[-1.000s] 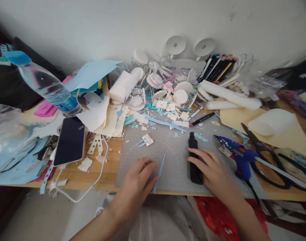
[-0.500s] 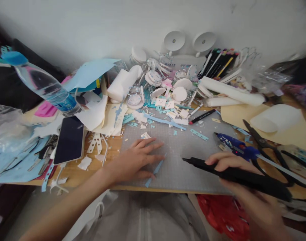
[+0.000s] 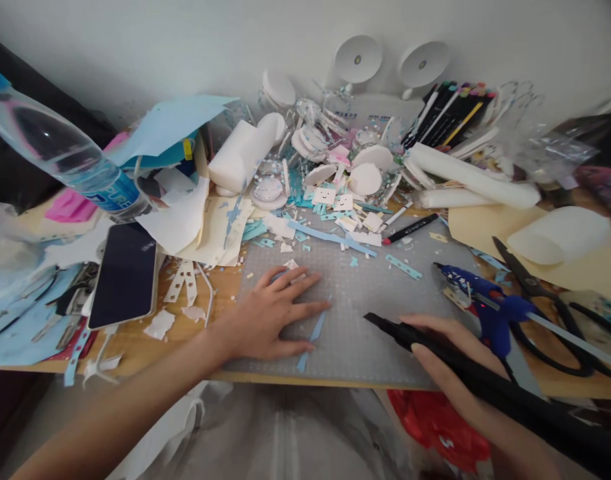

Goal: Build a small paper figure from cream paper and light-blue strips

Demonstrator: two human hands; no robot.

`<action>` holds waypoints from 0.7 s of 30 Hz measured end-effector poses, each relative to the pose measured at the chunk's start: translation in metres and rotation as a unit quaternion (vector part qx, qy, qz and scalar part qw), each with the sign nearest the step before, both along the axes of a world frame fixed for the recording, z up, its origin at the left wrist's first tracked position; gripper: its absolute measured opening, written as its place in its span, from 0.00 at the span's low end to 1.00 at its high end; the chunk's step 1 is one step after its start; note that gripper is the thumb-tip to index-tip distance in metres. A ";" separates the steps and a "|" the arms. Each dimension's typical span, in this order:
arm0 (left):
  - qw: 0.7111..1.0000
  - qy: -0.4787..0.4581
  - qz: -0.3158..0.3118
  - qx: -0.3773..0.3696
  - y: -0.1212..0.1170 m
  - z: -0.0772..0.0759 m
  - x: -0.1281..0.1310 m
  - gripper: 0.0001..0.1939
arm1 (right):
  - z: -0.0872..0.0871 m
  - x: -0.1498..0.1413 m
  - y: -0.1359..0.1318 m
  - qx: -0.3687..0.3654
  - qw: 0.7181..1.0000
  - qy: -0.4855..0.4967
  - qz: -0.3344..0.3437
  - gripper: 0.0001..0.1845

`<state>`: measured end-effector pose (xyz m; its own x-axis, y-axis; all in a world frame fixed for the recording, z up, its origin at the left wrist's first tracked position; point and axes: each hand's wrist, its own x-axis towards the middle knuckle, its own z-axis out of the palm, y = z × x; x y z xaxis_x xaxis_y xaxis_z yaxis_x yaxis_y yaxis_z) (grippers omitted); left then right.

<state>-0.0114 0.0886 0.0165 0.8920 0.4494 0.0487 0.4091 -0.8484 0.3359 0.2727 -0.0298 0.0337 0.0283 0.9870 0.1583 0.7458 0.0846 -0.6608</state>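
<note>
My left hand (image 3: pixel 275 317) lies on the grey cutting mat (image 3: pixel 345 353) with its fingers spread. A thin pointed strip of light blue paper (image 3: pixel 318 327) rests at its fingertips. In my right hand (image 3: pixel 450 353) is a long black utility knife (image 3: pixel 435 350), held over the right part of the mat. Its dark tip points left, well apart from the strip. Just beyond the right hand lies a blue hot glue gun (image 3: pixel 473 287) with a glue stick (image 3: pixel 575 337) in its back. Black-handled scissors (image 3: pixel 533 283) lie beside it.
Paper scraps and white discs (image 3: pixel 365 179) crowd the back of the mat. A black pen (image 3: pixel 410 229) lies nearby. At left stand a water bottle (image 3: pixel 70 147) and a phone (image 3: pixel 123 277). Several markers (image 3: pixel 450 113) lean by the wall. White rolls (image 3: pixel 475 177) lie at right.
The knife has turned in my right hand, its back end now lower and its blade side showing. My left hand stays spread by the strip. The whole view has shifted slightly.
</note>
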 end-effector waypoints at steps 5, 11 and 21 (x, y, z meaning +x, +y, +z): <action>0.999 -0.023 -0.010 -0.027 0.001 -0.002 0.000 0.43 | -0.009 -0.018 0.008 0.047 0.993 0.093 0.064 0.09; 0.998 -0.031 -0.013 -0.055 0.004 -0.002 -0.001 0.46 | -0.031 -0.038 0.015 0.038 0.971 0.147 0.184 0.14; 0.997 -0.033 -0.016 -0.074 0.006 -0.005 -0.001 0.47 | -0.027 -0.042 0.026 0.026 0.963 0.084 0.254 0.20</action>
<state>-0.0126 0.0949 0.0115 0.9031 0.4274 0.0424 0.3559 -0.8000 0.4831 0.2305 -0.0041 0.0065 -0.4263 0.8713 0.2429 0.4818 0.4460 -0.7543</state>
